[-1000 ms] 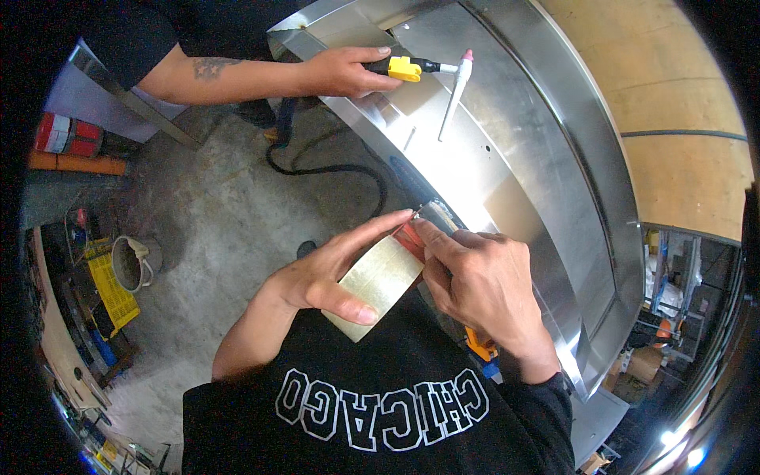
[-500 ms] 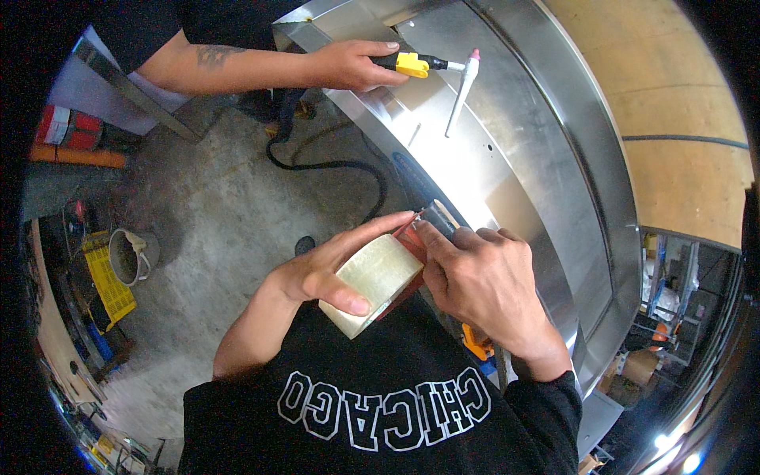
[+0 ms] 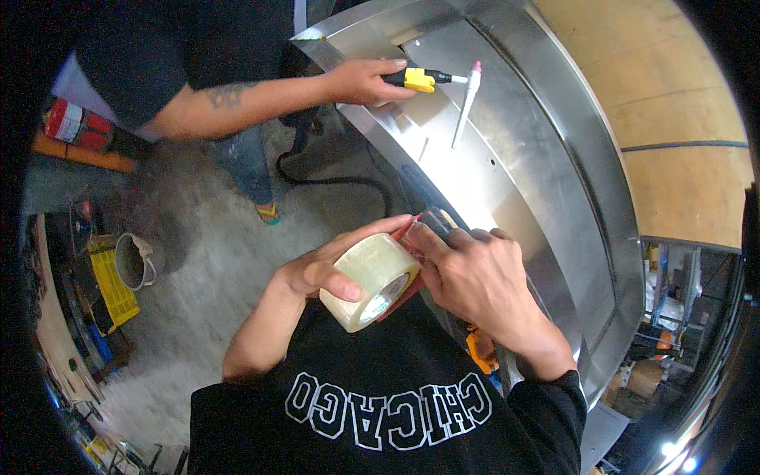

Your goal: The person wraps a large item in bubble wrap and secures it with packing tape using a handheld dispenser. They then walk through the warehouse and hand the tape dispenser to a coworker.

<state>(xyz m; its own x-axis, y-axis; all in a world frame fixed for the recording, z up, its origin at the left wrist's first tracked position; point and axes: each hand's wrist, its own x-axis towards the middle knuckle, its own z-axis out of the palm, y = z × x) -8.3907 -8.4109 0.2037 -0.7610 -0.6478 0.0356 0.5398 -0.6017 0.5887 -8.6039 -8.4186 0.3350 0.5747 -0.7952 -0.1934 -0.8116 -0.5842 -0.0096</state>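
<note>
My left hand (image 3: 317, 267) is wrapped round a wide roll of clear packing tape (image 3: 366, 271), thumb over its outer face and fingers along the far side. The roll sits on a red tape dispenser (image 3: 403, 230), mostly hidden behind it and my hands. My right hand (image 3: 479, 267) is closed on the dispenser's front end, fingers bent over a dark, shiny part (image 3: 434, 222). What the right fingertips press on is hidden. Both hands are in front of my chest, beside the near edge of a large stainless-steel panel (image 3: 546, 134).
A co-worker's hand (image 3: 368, 81) holds a welding torch (image 3: 467, 103) with a yellow switch over the steel. A black hose (image 3: 340, 180) trails on the concrete floor (image 3: 190, 317). To the left are a bucket (image 3: 136, 261) and a red cylinder (image 3: 79, 123). Wooden board (image 3: 681, 190) stands right.
The tape roll has tilted, so its core now shows. My hands stay on the dispenser. The co-worker's leg and sandalled foot have come into view, and their torch appears slightly lower.
</note>
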